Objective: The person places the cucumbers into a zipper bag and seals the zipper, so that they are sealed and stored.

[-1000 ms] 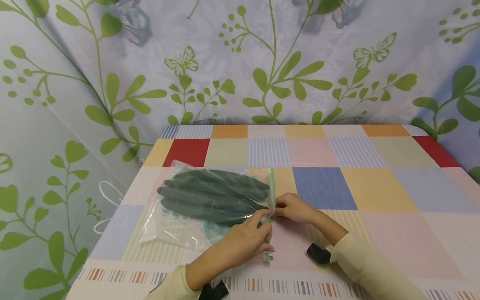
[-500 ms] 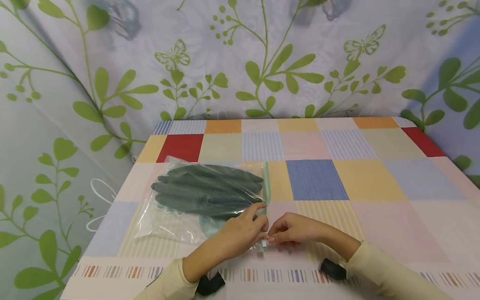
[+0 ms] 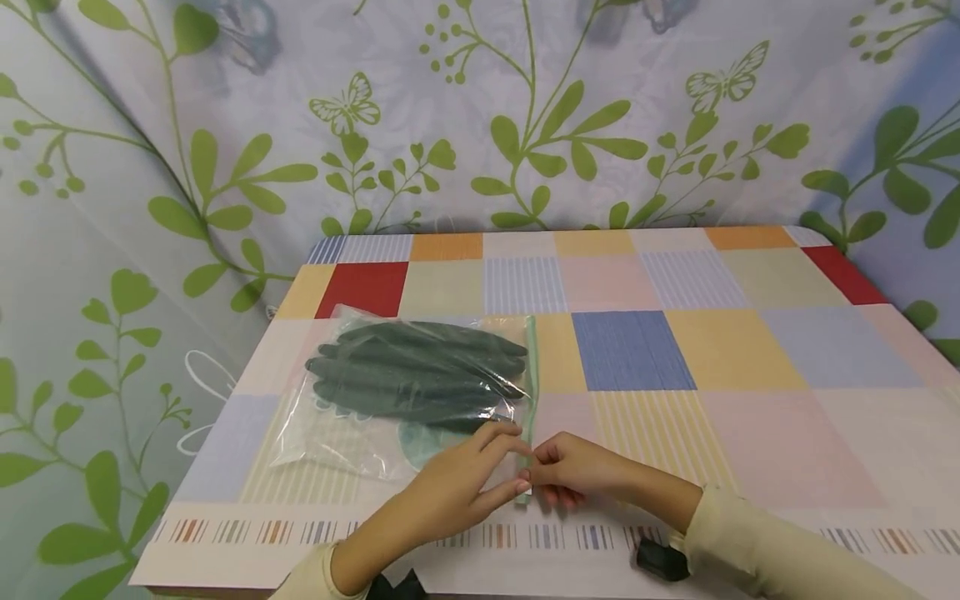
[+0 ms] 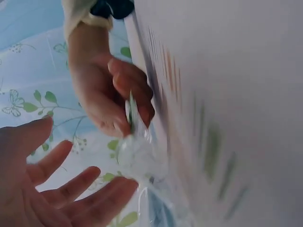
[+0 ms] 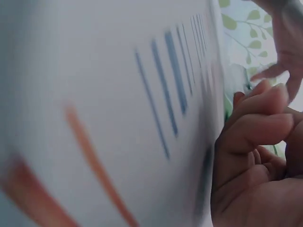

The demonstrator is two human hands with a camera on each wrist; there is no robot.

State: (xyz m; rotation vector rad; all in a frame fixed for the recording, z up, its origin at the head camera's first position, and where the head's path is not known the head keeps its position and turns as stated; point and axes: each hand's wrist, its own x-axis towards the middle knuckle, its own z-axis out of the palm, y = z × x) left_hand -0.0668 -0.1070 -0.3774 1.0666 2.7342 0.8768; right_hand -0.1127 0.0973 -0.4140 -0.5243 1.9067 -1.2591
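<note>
A clear zip bag point(image 3: 352, 450) lies flat on the left part of the table. Inside are long, dark green, finger-like shapes point(image 3: 420, 371) and a pale blue round piece point(image 3: 423, 442). Its green-edged zip strip point(image 3: 533, 358) faces right. My right hand point(image 3: 573, 467) pinches the strip near its front end, and the right wrist view shows that hand's fingers point(image 5: 260, 113) curled. Over the bag's front right corner is my left hand point(image 3: 457, 483); in the left wrist view its fingers point(image 4: 71, 184) are spread, apart from the strip held by the right hand.
A patchwork-patterned cloth point(image 3: 787, 450) covers the table. Behind it hangs a leafy curtain point(image 3: 585, 117). A white looped cord point(image 3: 202, 375) hangs by the table's left edge. Dark wrist pieces point(image 3: 662, 560) sit below both sleeves.
My right hand has slid along the zip strip towards the table's front edge. The left hand has come away from the strip and spread its fingers. The bag stays in place.
</note>
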